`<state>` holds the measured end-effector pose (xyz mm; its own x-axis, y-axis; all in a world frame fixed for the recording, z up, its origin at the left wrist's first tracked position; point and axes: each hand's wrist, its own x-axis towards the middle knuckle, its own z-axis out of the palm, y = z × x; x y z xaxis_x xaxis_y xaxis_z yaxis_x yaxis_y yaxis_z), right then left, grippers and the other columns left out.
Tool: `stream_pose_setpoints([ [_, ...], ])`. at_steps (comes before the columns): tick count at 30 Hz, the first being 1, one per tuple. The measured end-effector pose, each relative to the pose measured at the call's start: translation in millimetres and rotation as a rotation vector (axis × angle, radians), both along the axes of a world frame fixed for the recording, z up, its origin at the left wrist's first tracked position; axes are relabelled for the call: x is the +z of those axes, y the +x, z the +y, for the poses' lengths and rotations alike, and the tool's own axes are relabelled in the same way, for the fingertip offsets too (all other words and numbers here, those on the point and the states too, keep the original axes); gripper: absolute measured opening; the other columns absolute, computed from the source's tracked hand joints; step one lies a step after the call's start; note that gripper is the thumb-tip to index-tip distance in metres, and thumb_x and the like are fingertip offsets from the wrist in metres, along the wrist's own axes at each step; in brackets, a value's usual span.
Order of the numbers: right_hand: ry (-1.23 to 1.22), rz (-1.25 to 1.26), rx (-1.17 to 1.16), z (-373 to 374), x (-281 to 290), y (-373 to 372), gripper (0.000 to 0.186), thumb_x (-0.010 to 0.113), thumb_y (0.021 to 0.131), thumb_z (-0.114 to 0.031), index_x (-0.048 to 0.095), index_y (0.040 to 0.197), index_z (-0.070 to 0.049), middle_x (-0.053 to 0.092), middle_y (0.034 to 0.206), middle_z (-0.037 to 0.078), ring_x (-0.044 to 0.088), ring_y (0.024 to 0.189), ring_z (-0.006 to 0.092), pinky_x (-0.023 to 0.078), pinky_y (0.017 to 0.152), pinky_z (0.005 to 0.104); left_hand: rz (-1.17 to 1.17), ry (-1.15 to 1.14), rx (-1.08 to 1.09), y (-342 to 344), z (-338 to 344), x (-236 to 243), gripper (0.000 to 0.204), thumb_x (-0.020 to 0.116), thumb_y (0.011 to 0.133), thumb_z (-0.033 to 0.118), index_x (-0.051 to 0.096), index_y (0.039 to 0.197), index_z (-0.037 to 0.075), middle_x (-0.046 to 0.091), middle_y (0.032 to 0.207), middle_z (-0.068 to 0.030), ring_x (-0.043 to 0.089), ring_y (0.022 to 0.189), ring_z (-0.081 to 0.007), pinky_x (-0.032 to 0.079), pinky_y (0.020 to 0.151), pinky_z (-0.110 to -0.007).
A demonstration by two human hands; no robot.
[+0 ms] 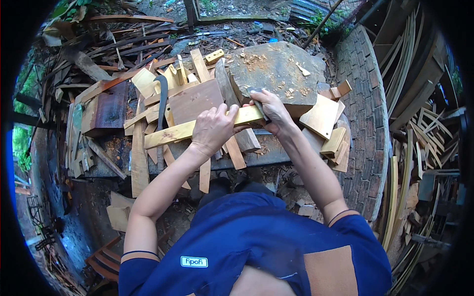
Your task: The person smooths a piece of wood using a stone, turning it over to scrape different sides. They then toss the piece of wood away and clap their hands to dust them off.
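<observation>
My left hand point(213, 127) grips the middle of a pale yellow wooden strip point(169, 134), which extends to the left at a slight upward slant to the right. My right hand point(269, 111) is at the strip's right end, closed on a dark, narrow tool point(257, 104) lying across that end; its working part is partly hidden by the fingers. Beyond my right hand is a large weathered wooden block point(276, 64) with shavings on top. Behind the strip's left half are a reddish board point(195, 98) and a long, dark curved tool point(163, 93) among loose offcuts.
The cluttered workbench point(276, 154) spans the middle, with stacked pale pieces point(318, 116) at its right. A brick-patterned wall edge point(363, 123) borders it, with long wood strips point(417, 128) beyond. Scrap wood point(103, 44) is heaped at the back left; more pieces lie below the bench.
</observation>
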<state>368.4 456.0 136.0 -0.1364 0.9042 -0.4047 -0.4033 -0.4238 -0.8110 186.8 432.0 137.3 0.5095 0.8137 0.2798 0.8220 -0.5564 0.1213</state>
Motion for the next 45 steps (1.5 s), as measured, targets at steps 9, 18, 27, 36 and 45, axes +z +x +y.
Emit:
stream_pose_setpoints([
  [9, -0.129, 0.510, 0.245, -6.3, -13.9, 23.2, 0.037, 0.038, 0.099, -0.028, 0.052, 0.119, 0.000, 0.059, 0.117, 0.022, 0.058, 0.112, 0.0302, 0.046, 0.099, 0.0401, 0.157, -0.010, 0.020, -10.9, -1.4, -9.3, 0.048, 0.060, 0.079, 0.056, 0.055, 0.096, 0.011, 0.053, 0.076, -0.0049, 0.061, 0.068, -0.0197, 0.049, 0.056, -0.032],
  [18, 0.273, -0.376, -0.292, -28.1, -37.0, -35.1, 0.026, 0.053, 0.094, -0.020, 0.044, 0.107, 0.000, 0.056, 0.091, 0.009, 0.053, 0.080, 0.0149, 0.046, 0.073, 0.0312, 0.216, 0.093, 0.039, 3.4, -10.9, 20.2, 0.045, 0.069, 0.071, 0.048, 0.056, 0.094, 0.012, 0.053, 0.075, -0.0016, 0.059, 0.070, -0.0173, 0.046, 0.061, -0.031],
  [27, 0.176, -0.676, 0.199, 0.7, -59.4, -22.3, 0.026, 0.060, 0.087, -0.023, 0.060, 0.095, 0.002, 0.061, 0.081, 0.004, 0.056, 0.071, 0.0119, 0.048, 0.065, 0.0290, 0.190, -0.012, -0.035, -13.4, -19.7, -12.9, 0.051, 0.064, 0.075, 0.055, 0.058, 0.099, 0.011, 0.056, 0.078, -0.0025, 0.062, 0.072, -0.0178, 0.048, 0.061, -0.032],
  [36, -0.098, -0.189, 0.341, -3.3, -21.5, -10.8, 0.026, 0.047, 0.096, -0.029, 0.052, 0.105, -0.005, 0.060, 0.091, 0.007, 0.062, 0.079, 0.0151, 0.055, 0.074, 0.0301, 0.214, -0.028, 0.002, -47.1, -17.5, -3.4, 0.051, 0.058, 0.078, 0.058, 0.059, 0.102, 0.013, 0.056, 0.078, -0.0034, 0.063, 0.073, -0.0190, 0.048, 0.063, -0.033],
  [45, 0.354, -0.823, -0.092, -31.1, -43.9, -49.4, 0.033, 0.049, 0.095, -0.028, 0.044, 0.111, 0.000, 0.062, 0.085, 0.025, 0.064, 0.081, 0.0378, 0.048, 0.074, 0.0452, 0.132, 0.059, 0.018, -29.6, -22.2, -6.7, 0.050, 0.061, 0.074, 0.059, 0.061, 0.094, 0.014, 0.056, 0.075, -0.0014, 0.062, 0.071, -0.0166, 0.047, 0.063, -0.031],
])
